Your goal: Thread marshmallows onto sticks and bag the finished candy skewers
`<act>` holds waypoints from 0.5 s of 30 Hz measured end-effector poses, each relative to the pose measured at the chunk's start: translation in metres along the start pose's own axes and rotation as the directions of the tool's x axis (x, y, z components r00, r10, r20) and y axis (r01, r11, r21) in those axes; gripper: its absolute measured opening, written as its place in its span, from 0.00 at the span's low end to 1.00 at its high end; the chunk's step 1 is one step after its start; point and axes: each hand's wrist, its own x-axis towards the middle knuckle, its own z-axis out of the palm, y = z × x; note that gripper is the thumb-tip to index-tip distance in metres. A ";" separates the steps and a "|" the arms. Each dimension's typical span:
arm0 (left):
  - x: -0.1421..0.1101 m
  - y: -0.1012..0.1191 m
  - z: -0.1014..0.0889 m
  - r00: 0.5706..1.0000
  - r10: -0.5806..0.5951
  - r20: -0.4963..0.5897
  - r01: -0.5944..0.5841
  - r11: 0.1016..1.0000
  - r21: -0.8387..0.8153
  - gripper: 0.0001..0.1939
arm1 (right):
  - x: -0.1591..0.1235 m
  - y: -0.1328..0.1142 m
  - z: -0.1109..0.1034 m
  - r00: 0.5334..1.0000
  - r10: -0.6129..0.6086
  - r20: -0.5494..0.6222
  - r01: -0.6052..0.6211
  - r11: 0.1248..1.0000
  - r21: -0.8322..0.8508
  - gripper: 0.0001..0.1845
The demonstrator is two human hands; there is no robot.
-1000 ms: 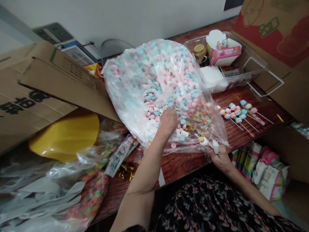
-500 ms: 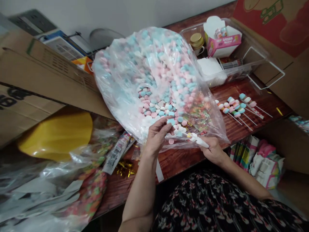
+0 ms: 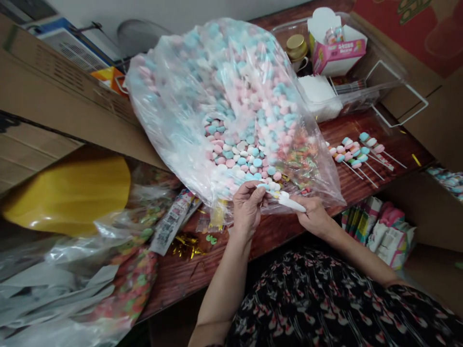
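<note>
My left hand (image 3: 249, 205) is closed in a pinch at the front edge of the big clear bag (image 3: 162, 120). Between its thumb and forefinger sits a light blue candy (image 3: 263, 186). Just to the right, my right hand (image 3: 314, 214) grips a long white piece (image 3: 292, 202), its lumpy end pointing at the left fingertips. What exactly the white piece is, I cannot make out. Pink, blue and white round candies (image 3: 249, 156) fill the bag and show bare through its opening. Finished candy skewers on white sticks (image 3: 356, 153) lie on the table at the right.
A clear plastic basket (image 3: 390, 86) with a pink box (image 3: 340, 55) and a gold-lidded jar (image 3: 296, 46) stands at the back right. Cardboard boxes (image 3: 79, 101) crowd the left. Below them are a yellow sheet (image 3: 72, 193) and a bag of colourful gummies (image 3: 126, 289).
My left hand has shifted right and slightly down, closer to the white piece, with the blue candy now between its fingertips. My right hand still holds the white piece. The view has shifted slightly.
</note>
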 end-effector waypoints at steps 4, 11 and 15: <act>0.000 -0.011 -0.004 0.994 0.090 -0.057 -0.081 0.987 0.139 0.17 | -0.001 0.006 0.002 0.999 0.041 0.007 -0.041 0.999 -0.029 0.15; 0.000 -0.010 -0.015 0.782 0.599 0.174 -0.552 0.536 0.639 0.07 | -0.004 -0.005 0.000 0.999 0.022 -0.042 -0.021 0.999 0.038 0.16; -0.001 -0.007 -0.017 0.693 0.652 0.308 -0.664 0.409 0.627 0.10 | -0.010 -0.009 -0.005 0.991 -0.044 -0.126 0.055 0.994 0.091 0.15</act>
